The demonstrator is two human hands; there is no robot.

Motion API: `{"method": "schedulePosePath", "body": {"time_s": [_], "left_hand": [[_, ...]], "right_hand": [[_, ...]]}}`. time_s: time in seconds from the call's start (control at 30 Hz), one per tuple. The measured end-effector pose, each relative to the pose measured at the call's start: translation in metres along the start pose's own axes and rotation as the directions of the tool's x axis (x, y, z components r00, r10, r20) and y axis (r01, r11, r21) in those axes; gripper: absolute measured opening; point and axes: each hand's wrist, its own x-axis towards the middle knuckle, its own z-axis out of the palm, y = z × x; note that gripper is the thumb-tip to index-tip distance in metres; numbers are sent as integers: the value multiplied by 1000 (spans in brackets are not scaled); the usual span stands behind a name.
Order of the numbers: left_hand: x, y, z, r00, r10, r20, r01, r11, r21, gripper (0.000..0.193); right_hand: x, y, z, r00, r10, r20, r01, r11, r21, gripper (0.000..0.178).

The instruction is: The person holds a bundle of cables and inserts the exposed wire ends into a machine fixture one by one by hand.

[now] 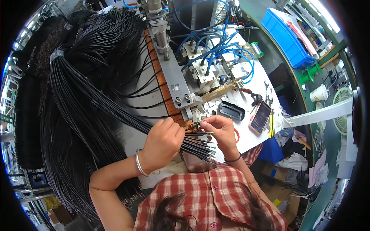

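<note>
Plaid shirt (227,184) sits nearest; beyond, the left hand (163,142) clasps black cables (196,148), ends fanned between both hands. The right hand (222,133) pinches one, apparently (best kept straight and steady).

We see strong, bright light on the white table (262,75), which looks almost washed out toward two o'clock. One long lamp (327,15) glares near the rim at two o'clock, and smaller lights (24,34) shine at ten o'clock. Toward nine o'clock, the black cables (71,134) are so dark that we lose much detail. In the centre we find little blur; at the rim, straight edges bend and the corners become black.
</note>
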Motion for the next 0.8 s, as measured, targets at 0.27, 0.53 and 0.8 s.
{"method": "schedulePosePath", "body": {"time_s": [0.27, 0.53, 0.8], "left_hand": [[-1, -1, -1, 998, -46, 31, 48, 998, -43, 20], [-1, -3, 4, 1000, -16, 21, 17, 998, -66, 16], [-3, -4, 4, 1000, -26, -1, 26, 999, -40, 10]], "right_hand": [[-2, -14, 1, 961, 156, 227, -200, 963, 183, 10], [5, -5, -6, 989, 98, 113, -91, 994, -63, 8], [10, 8, -1, 980, 161, 117, -161, 987, -7, 8]]}}
